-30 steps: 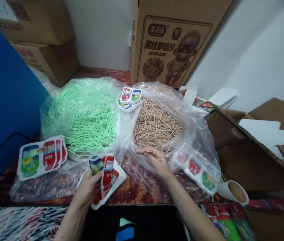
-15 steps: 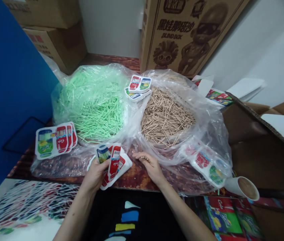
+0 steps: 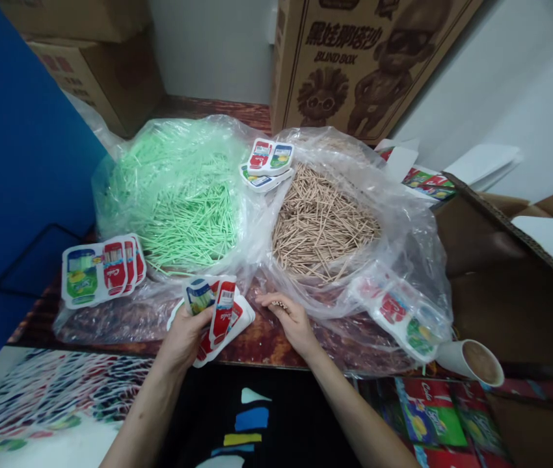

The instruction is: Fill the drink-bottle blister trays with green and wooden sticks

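My left hand [image 3: 183, 339] is closed on a fanned bunch of printed cards [image 3: 222, 312] with red cola and green-blue lemon labels, its thumb across the front. My right hand [image 3: 296, 328] is curled around a small bundle of thin brown sticks [image 3: 279, 303]; only their ends show between the fingers. It lies at the table's front edge, just right of the cards and apart from them. Behind it, a clear bag holds a heap of brown sticks [image 3: 323, 224]. To the left, another bag is filled with light green sticks [image 3: 191, 221].
Similar cards lie at the left [image 3: 103, 270], between the bags [image 3: 269, 159] and under plastic at the right [image 3: 401, 318]. A paper cup [image 3: 472, 361] is tipped sideways near an open carton [image 3: 491, 286]. A large printed box [image 3: 354, 71] stands behind.
The view has shifted slightly, so the scene sits a little higher and further left. Both hands keep the same hold and pose.
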A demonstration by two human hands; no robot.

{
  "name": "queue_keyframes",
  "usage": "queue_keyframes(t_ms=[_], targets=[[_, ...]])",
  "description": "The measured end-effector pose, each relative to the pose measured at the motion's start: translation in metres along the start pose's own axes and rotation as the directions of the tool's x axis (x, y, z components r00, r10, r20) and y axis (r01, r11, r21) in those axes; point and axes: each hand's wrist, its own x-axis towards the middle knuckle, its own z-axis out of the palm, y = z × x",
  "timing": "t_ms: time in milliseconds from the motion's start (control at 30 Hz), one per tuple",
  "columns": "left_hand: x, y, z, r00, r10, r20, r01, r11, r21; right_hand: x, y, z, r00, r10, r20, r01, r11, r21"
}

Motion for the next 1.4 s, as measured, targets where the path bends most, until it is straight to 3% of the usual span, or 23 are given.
queue_keyframes(t_ms=[433,700,867,1000,1100,1200,1300,1400], targets=[[-0.004,-0.001,0.005,1.0,-0.008,-0.014,0.008,1.0,-0.005,-0.001,-0.002,-0.001,1.0,0.015,0.004,-0.015,1.0,-0.023],[-0.003,-0.014,0.006,0.997,-0.018,0.069,0.018,1.0,0.01,0.001,0.0,-0.001,0.999,0.033,0.002,-0.033,0.999,-0.03],[-0.005,-0.011,0.009,0.995,0.019,0.101,-0.032,0.991,0.128,0.0,-0.009,0.0,0.998,0.062,-0.007,-0.062,0.998,0.003],[-0.005,-0.011,0.007,0.98,0.125,0.156,-0.174,0.918,0.356,0.006,-0.041,0.003,0.994,0.089,-0.068,-0.078,0.985,0.151],[-0.005,-0.015,0.008,0.96,0.146,0.237,-0.24,0.866,0.438,0.024,-0.076,0.004,0.988,0.112,-0.105,-0.053,0.89,0.453],[-0.004,-0.017,0.011,0.952,0.157,0.264,-0.263,0.859,0.439,0.044,-0.102,0.006,0.988,0.154,-0.013,-0.101,0.708,0.699],[-0.004,-0.018,0.015,0.953,0.164,0.255,-0.263,0.865,0.427,0.057,-0.111,0.009,0.972,0.21,0.103,-0.211,0.597,0.774],[-0.005,-0.018,0.016,0.959,0.157,0.235,-0.245,0.875,0.418,0.058,-0.107,0.013,0.953,0.267,0.143,-0.28,0.599,0.75]])
